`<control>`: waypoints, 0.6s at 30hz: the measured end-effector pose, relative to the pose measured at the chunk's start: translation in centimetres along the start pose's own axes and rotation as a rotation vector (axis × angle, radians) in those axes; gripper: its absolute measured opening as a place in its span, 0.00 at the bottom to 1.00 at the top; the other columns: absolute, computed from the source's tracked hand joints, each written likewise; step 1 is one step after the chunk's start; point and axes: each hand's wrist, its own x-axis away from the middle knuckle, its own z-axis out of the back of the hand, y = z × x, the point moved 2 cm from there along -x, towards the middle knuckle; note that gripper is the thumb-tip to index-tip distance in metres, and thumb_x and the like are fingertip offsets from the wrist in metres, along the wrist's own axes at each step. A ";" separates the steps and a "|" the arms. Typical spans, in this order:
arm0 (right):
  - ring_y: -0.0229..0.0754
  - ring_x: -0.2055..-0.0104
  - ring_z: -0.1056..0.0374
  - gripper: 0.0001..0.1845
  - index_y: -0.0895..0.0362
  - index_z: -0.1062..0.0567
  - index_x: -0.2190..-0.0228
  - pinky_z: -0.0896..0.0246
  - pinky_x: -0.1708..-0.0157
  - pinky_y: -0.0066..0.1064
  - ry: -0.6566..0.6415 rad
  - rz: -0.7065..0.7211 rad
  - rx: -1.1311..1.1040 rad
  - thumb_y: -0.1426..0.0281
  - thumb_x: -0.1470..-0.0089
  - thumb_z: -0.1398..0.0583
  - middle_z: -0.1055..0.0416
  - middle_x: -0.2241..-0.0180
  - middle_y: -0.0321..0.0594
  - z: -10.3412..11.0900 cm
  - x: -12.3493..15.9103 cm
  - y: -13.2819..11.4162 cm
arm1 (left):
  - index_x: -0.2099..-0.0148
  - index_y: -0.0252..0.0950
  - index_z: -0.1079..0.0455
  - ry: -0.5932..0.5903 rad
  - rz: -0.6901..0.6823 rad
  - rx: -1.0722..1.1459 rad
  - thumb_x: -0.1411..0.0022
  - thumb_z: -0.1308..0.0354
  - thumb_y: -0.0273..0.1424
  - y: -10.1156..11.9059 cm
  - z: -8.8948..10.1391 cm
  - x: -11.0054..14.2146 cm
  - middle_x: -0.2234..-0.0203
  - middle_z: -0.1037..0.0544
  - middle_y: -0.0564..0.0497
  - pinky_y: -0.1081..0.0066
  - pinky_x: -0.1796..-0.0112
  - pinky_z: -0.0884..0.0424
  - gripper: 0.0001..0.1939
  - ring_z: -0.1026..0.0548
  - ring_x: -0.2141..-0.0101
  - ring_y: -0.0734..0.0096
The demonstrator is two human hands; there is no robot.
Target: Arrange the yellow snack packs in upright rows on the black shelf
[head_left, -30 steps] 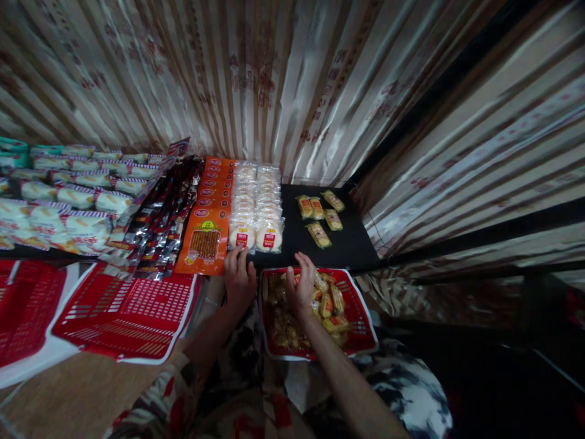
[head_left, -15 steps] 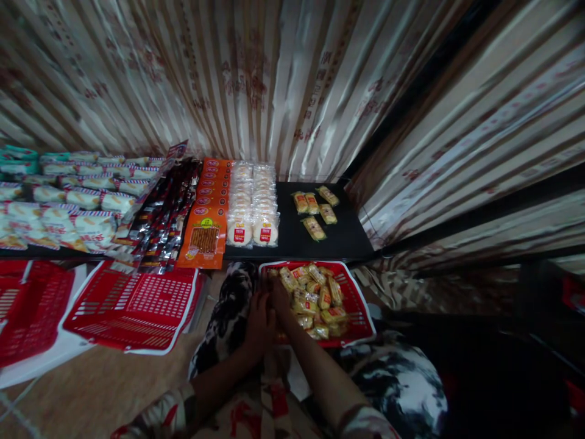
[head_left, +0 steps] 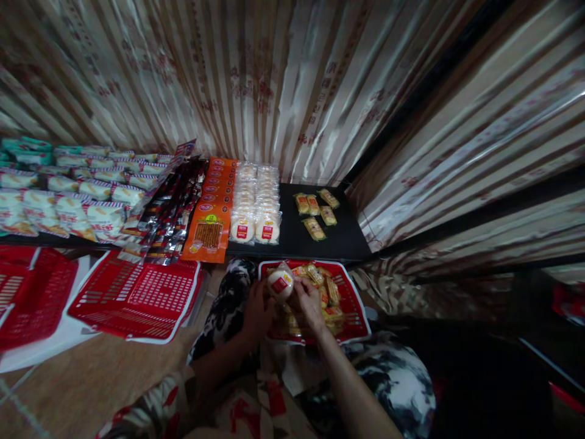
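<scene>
One round white packet, above the red basket, pinched between your left hand and right hand, fingers nearly closed; step, seemingly: two-handed handling; next move calls for a light, steady grip.

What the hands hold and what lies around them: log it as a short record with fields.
right hand: pinching a round white packet with a red label
left hand: at the packet's left edge, grip too dark to tell
below: red basket holding yellow packets
black table: five loose packets, two columns of round packs, orange packs
behind: striped curtain
</scene>
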 end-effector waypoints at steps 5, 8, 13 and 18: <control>0.43 0.67 0.33 0.16 0.57 0.23 0.72 0.38 0.64 0.34 -0.072 -0.021 -0.042 0.58 0.56 0.42 0.26 0.71 0.38 0.9 0.1 -2.4 | 0.46 0.34 0.38 -0.001 0.006 0.067 0.44 0.49 0.32 1.3 0.5 -0.4 0.50 0.31 0.41 0.58 0.49 0.36 0.22 0.32 0.50 0.62; 0.43 0.66 0.32 0.17 0.57 0.23 0.67 0.36 0.64 0.34 -0.100 0.005 -0.083 0.58 0.55 0.41 0.25 0.68 0.40 0.7 0.3 -3.4 | 0.51 0.35 0.35 -0.083 0.064 0.169 0.43 0.49 0.32 2.0 0.6 -0.3 0.58 0.25 0.45 0.63 0.56 0.31 0.17 0.27 0.59 0.64; 0.41 0.69 0.32 0.20 0.56 0.26 0.62 0.34 0.67 0.33 -0.151 0.017 -0.205 0.57 0.56 0.39 0.26 0.69 0.39 -0.5 0.7 -4.3 | 0.55 0.34 0.35 0.031 0.078 0.258 0.42 0.50 0.31 3.1 1.9 -0.6 0.61 0.25 0.46 0.66 0.58 0.31 0.13 0.27 0.62 0.67; 0.40 0.71 0.32 0.18 0.56 0.26 0.68 0.34 0.68 0.32 -0.146 0.048 -0.230 0.56 0.59 0.37 0.27 0.73 0.37 -2.3 0.4 -5.9 | 0.56 0.34 0.36 0.105 -0.007 0.275 0.42 0.51 0.31 3.1 3.3 -2.1 0.62 0.25 0.46 0.65 0.58 0.31 0.12 0.27 0.62 0.67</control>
